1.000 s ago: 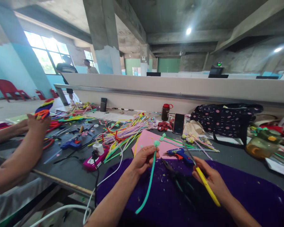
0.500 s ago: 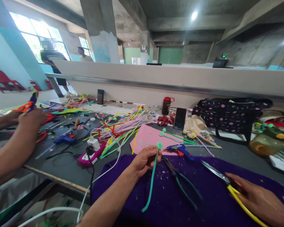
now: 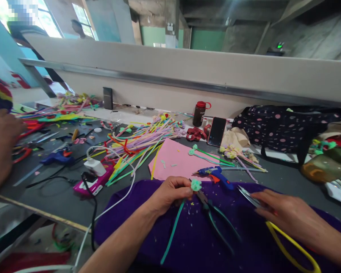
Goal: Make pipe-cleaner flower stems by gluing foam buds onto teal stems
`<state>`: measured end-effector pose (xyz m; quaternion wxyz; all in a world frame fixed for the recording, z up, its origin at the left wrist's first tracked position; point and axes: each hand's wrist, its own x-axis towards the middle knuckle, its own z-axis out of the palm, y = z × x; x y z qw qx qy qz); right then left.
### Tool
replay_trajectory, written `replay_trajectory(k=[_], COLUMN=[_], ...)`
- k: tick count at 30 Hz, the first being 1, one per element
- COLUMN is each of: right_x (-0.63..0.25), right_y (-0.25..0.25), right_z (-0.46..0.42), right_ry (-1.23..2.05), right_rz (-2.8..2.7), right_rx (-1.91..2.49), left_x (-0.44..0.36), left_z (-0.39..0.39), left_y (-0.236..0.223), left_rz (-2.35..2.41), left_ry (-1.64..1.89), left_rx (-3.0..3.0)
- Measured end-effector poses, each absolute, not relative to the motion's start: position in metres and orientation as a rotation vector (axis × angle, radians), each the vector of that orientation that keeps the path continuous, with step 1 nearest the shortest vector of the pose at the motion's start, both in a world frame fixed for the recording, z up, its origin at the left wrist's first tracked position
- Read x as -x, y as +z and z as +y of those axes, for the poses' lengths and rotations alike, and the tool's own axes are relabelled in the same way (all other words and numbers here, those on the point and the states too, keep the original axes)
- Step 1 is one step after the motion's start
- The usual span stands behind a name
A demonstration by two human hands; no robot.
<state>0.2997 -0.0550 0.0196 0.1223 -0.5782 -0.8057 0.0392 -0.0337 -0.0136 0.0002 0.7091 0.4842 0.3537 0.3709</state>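
Note:
My left hand (image 3: 167,194) pinches a green pipe cleaner (image 3: 172,232) just below its curled light-green tip (image 3: 196,185); the stem trails down over the purple cloth (image 3: 244,246). My right hand (image 3: 284,214) lies on the cloth, closed over yellow-handled scissors (image 3: 290,242) whose blades (image 3: 247,195) point left. Dark pliers with green handles (image 3: 216,220) rest on the cloth between my hands.
A blue glue gun (image 3: 214,174) and pink sheet (image 3: 174,161) lie just beyond the cloth. A pile of coloured pipe cleaners (image 3: 142,146), a pink power strip (image 3: 93,181), a phone (image 3: 216,131), a bottle (image 3: 199,113) and a spotted bag (image 3: 284,129) crowd the table. Another person's hand (image 3: 0,140) works at left.
My right hand has come down onto the cloth with the scissors and slid left. My left hand lowered the pipe cleaner slightly. The view tilted down.

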Motion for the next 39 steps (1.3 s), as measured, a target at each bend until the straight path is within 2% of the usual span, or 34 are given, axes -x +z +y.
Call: replay_trajectory(k=[1, 4, 9, 16, 23, 39], right_x=[-0.284, -0.233, -0.169, -0.145, -0.142, -0.143], right_y=[0.031, 0.055, 0.055, 0.052, 0.057, 0.04], right_z=[-0.048, -0.023, 0.007, 0.009, -0.008, -0.028], right_ry=[0.32, 0.658, 1.007, 0.882, 0.895, 1.249], right_rz=[-2.445, -2.395, -2.258, -2.351, -2.301, -1.937], right_rx=[1.54, 1.282, 0.956, 0.781, 0.873, 0.921], left_x=[0.033, 0.034, 0.04, 0.037, 0.037, 0.033], left_z=[-0.013, -0.009, -0.006, -0.01, -0.016, -0.021], left_y=[0.0, -0.001, -0.004, -0.001, 0.006, 0.0], left_rz=[0.782, 0.819, 0.863, 0.809, 0.754, 0.755], left_ry=[0.842, 0.855, 0.884, 0.826, 0.849, 0.837], left_rx=[-1.086, -1.108, -1.093, -1.087, -1.13, -1.204])
